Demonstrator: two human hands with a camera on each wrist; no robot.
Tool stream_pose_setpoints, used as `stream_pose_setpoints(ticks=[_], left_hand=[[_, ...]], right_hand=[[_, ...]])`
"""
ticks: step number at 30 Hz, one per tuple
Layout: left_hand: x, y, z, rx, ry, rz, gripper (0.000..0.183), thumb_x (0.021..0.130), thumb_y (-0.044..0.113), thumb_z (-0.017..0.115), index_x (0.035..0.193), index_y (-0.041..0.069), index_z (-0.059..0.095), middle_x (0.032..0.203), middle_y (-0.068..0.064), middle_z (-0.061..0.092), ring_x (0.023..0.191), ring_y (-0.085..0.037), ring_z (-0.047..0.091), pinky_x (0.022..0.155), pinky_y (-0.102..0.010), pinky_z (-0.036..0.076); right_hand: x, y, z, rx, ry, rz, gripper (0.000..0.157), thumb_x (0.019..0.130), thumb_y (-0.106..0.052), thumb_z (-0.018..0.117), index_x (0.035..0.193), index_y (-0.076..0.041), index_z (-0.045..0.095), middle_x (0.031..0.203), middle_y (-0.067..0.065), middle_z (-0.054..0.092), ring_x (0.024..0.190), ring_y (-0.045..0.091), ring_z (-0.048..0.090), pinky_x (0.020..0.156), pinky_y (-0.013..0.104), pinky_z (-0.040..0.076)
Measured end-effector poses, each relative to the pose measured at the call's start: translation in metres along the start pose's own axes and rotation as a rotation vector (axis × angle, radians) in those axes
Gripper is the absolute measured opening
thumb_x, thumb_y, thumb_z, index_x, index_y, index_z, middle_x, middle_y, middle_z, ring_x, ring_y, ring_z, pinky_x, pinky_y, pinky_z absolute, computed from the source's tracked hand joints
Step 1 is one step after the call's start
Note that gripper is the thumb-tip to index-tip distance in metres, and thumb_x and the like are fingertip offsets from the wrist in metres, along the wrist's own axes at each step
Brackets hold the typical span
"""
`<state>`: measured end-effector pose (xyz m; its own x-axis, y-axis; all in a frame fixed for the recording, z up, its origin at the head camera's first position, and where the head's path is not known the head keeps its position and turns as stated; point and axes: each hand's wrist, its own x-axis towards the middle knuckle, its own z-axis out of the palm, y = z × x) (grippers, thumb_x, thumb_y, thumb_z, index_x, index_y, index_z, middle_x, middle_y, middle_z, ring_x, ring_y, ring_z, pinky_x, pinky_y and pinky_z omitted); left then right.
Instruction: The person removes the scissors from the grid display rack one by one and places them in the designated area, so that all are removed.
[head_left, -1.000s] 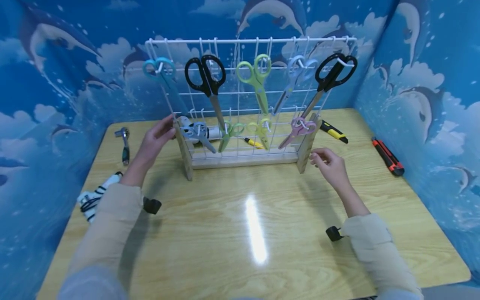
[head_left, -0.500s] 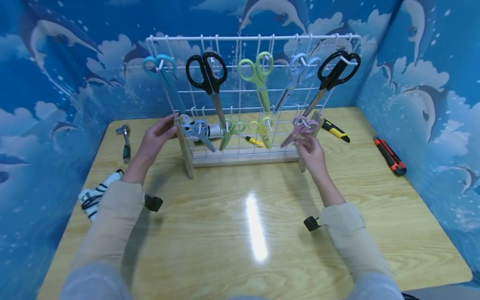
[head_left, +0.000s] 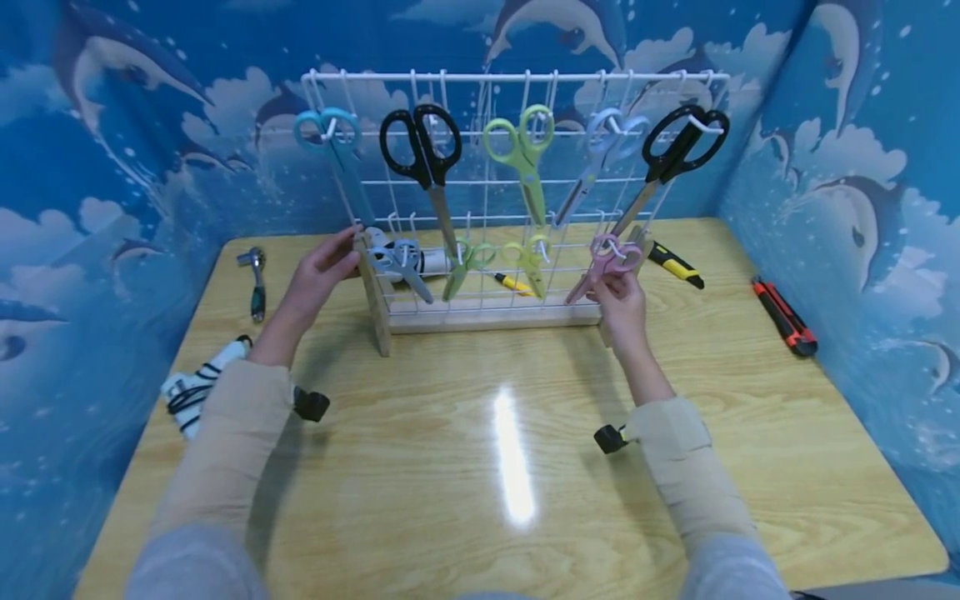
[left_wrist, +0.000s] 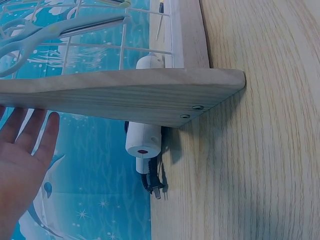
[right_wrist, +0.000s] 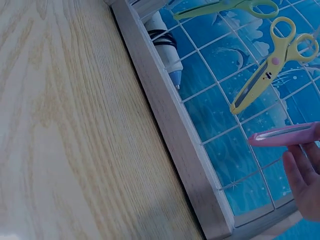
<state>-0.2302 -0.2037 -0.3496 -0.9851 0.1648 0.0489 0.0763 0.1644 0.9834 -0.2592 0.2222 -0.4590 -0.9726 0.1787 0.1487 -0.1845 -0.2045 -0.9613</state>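
On the left, the person's left hand [head_left: 324,268] rests relaxed, slightly spread fingers on the pale wooden side board [left_wrist: 125,96] of a white wire-grid rack [head_left: 517,77]. Further right, small yellow plastic scissors [right_wrist: 275,62] hang in its lower row. At that row's right end, small pink plastic scissors [right_wrist: 282,136] hang with handle loops on a hook, blades slanting down-left; the right hand [head_left: 624,313] pinches them narrowly, just below the loops.
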Motion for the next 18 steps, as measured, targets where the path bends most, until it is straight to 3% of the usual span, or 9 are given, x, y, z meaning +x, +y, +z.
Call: stream_pose_setpoints(ticks=[3,7,10,15,17,18], left_hand=[[0.000,0.000,0.000,0.011,-0.003,0.006,0.048,0.086,0.030,0.049,0.131,0.023,0.033,0.131,-0.009,0.035,0.111,-0.017,0.041,0.093,-0.044,0.034],[0.000,-0.001,0.001,0.025,-0.004,0.008,0.049,0.085,0.032,0.049,0.130,0.024,0.034,0.131,-0.008,0.036,0.110,-0.016,0.042,0.092,-0.039,0.037],[0.000,-0.002,0.001,0.027,0.001,0.008,0.049,0.085,0.033,0.049,0.130,0.023,0.034,0.131,-0.008,0.036,0.110,-0.016,0.042,0.090,-0.035,0.039],[-0.001,-0.002,0.000,0.003,0.011,0.006,0.049,0.085,0.031,0.050,0.130,0.021,0.035,0.130,-0.008,0.036,0.109,-0.015,0.043,0.088,-0.031,0.042],[-0.001,-0.002,-0.001,-0.003,0.008,0.008,0.049,0.085,0.030,0.050,0.130,0.021,0.035,0.130,-0.008,0.036,0.109,-0.014,0.043,0.088,-0.031,0.041],[-0.001,-0.002,-0.001,-0.005,0.006,0.010,0.048,0.085,0.030,0.050,0.130,0.021,0.035,0.130,-0.008,0.036,0.109,-0.014,0.043,0.089,-0.032,0.040]], right_hand=[[0.007,0.013,-0.013,0.019,0.003,-0.026,0.037,0.076,-0.007,0.062,0.111,-0.003,0.049,0.103,0.015,0.057,0.086,0.023,0.058,0.073,0.029,0.050],[0.013,0.026,-0.029,-0.034,-0.018,-0.113,0.038,0.075,-0.011,0.064,0.110,-0.005,0.050,0.103,0.015,0.056,0.088,0.025,0.057,0.072,0.030,0.050],[-0.001,0.002,-0.023,-0.039,-0.048,-0.125,0.040,0.074,-0.009,0.064,0.111,-0.005,0.049,0.104,0.015,0.056,0.090,0.024,0.056,0.075,0.028,0.049],[-0.058,-0.078,0.020,-0.137,-0.035,-0.087,0.036,0.076,-0.007,0.062,0.108,0.001,0.048,0.102,0.013,0.056,0.089,0.017,0.055,0.081,0.024,0.046],[-0.068,-0.081,0.022,-0.139,-0.050,-0.091,0.035,0.076,-0.005,0.062,0.107,0.002,0.049,0.101,0.013,0.057,0.089,0.018,0.055,0.082,0.025,0.045],[-0.068,-0.071,0.017,-0.125,-0.069,-0.102,0.035,0.076,-0.004,0.062,0.108,0.001,0.049,0.101,0.013,0.057,0.089,0.019,0.055,0.082,0.025,0.045]])
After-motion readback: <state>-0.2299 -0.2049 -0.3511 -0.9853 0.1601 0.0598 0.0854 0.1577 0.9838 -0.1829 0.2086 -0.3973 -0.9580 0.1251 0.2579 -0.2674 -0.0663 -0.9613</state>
